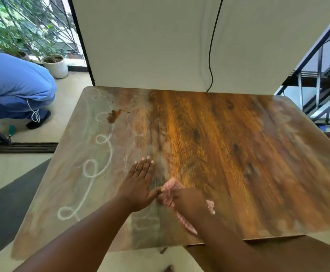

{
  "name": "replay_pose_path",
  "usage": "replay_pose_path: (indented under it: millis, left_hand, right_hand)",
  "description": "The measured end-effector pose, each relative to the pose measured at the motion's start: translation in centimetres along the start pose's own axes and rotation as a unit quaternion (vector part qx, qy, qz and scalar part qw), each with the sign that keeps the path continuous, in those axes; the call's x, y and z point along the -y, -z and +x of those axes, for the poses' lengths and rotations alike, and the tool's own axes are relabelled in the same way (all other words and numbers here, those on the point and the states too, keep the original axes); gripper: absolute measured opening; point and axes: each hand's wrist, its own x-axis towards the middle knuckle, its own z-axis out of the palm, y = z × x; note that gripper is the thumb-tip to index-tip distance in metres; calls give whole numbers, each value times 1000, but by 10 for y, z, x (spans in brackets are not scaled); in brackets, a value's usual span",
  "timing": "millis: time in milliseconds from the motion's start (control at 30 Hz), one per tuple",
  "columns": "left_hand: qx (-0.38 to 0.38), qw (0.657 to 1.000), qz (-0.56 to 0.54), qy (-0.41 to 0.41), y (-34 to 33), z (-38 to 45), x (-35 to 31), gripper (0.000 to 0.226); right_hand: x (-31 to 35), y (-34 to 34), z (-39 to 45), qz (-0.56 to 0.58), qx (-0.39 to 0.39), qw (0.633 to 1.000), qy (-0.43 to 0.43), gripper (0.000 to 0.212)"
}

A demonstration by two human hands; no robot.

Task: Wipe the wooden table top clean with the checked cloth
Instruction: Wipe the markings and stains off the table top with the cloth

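**Cloth under the right hand near the tabletop's front edge**

The wooden tabletop [209, 134] fills most of the view, its far edge against a white wall [140, 46]. Its left part is dull and greyish, with looping white chalk lines [95, 169] running from the far left corner toward the front left corner; the middle is a brighter orange-brown, and the right side is hazy and blurred. A brown smear [114, 116] sits near the far edge, left of centre, beside the chalk loops.

A person in blue [13, 85] crouches on the floor beyond the left edge, partly cut off by the frame. A black cable [212, 55] hangs down the wall to the far edge. A white plant pot [55, 65] stands on the floor past the far left corner, and a stair railing [321, 75] shows beyond the right edge.

The left hand [138, 185] lies flat on the tabletop near the front edge, left of centre, fingers straight and together, thumb stretched toward the cloth; whether the thumb touches it I cannot tell.

The right hand [187, 201] is just beside it, pressing down on the cloth, its fingers bent over the fabric. Motion blur hides the exact grip.

The cloth [172, 188], pink and white, is bunched under the right hand, showing ahead of the fingers, at the wrist and in a strip toward the front edge. Its check pattern is too blurred to make out.
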Motion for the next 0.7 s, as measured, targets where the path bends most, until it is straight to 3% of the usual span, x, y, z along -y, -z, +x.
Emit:
replay_pose_path:
  millis: [133,233,367,433,600,700]
  left_hand:
    - [9,1000,4,4,10,-20,3,99]
    - [-11,1000,-8,24,20,-26,7,98]
    - [0,1000,-3,23,20,-32,7,98]
    - [10,1000,5,17,15,-34,3,99]
    - [12,1000,-4,8,3,-26,-15,104]
    - [15,999,10,28,3,-20,-27,98]
  right_hand:
    - [20,8,-74,-35,81,991,101,28]
    - [-15,22,-89,-31,110,990,79,31]
    - [-43,36,-71,-31,50,998,-2,29]
    - [-37,35,-68,-31,43,999,3,26]
    - [-47,15,-77,9,136,984,114,28]
    - [-68,22,-76,23,136,984,110,26]
